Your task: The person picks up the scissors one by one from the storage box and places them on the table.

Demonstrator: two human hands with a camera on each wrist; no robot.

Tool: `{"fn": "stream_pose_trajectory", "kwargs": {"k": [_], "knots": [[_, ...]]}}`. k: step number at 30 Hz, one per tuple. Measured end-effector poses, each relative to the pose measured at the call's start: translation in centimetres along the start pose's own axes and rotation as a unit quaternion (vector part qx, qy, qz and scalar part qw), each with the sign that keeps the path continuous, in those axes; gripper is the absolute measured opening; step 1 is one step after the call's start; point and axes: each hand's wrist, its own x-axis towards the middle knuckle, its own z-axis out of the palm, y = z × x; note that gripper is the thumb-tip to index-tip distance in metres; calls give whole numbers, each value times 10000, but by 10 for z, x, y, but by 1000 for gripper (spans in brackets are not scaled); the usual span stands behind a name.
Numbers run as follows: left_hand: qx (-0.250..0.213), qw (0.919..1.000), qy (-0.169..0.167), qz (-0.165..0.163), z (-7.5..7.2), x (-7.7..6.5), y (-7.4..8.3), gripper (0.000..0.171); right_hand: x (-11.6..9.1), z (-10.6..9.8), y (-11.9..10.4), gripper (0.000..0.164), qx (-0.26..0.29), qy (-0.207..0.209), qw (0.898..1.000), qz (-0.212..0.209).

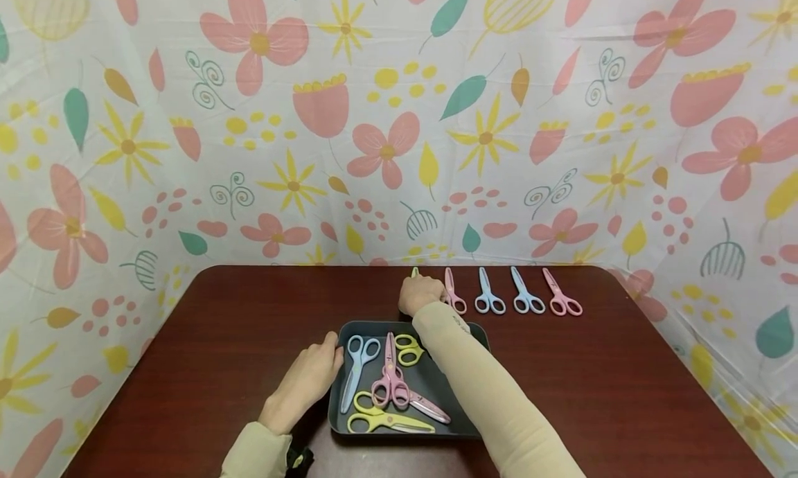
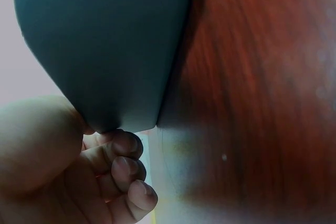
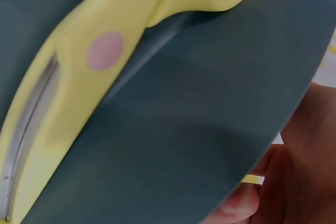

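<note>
My right hand (image 1: 421,296) is beyond the tray's far rim, at the left end of a row of scissors. It holds yellow scissors (image 1: 415,271), whose tip alone shows past the hand; a sliver of yellow (image 3: 252,179) appears between the fingers in the right wrist view. My left hand (image 1: 313,364) grips the left rim of the dark grey tray (image 1: 408,436), with curled fingers at its corner in the left wrist view. Inside the tray lie blue scissors (image 1: 356,374), pink scissors (image 1: 391,374) crossing another pink pair (image 1: 427,405), yellow scissors (image 1: 386,420) and another yellow pair (image 1: 408,350), partly behind my right arm.
Along the table's far edge, right of my hand, stand in line pink scissors (image 1: 454,291), blue scissors (image 1: 488,292), another blue pair (image 1: 526,292) and a pink pair (image 1: 560,294). The reddish-brown table (image 1: 249,325) meets a flower-patterned cloth (image 1: 386,208) behind.
</note>
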Motion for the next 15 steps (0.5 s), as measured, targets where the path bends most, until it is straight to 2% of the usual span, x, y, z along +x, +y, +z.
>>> {"fn": "stream_pose_trajectory", "kwargs": {"k": [8, 13, 15], "knots": [[-31, 10000, -53, -22, 2, -1, -1, 12, -5, -9, 9, 23, 47, 178, 9998, -40], [-16, 10000, 16, 48, 1, -1, -1, 13, -19, -26, 21, 17, 68, 352, 9992, -177], [4, 9999, 61, 90, 1, 0, -1, 13, -24, -34, 27, 21, 70, 404, 9989, -241]]}}
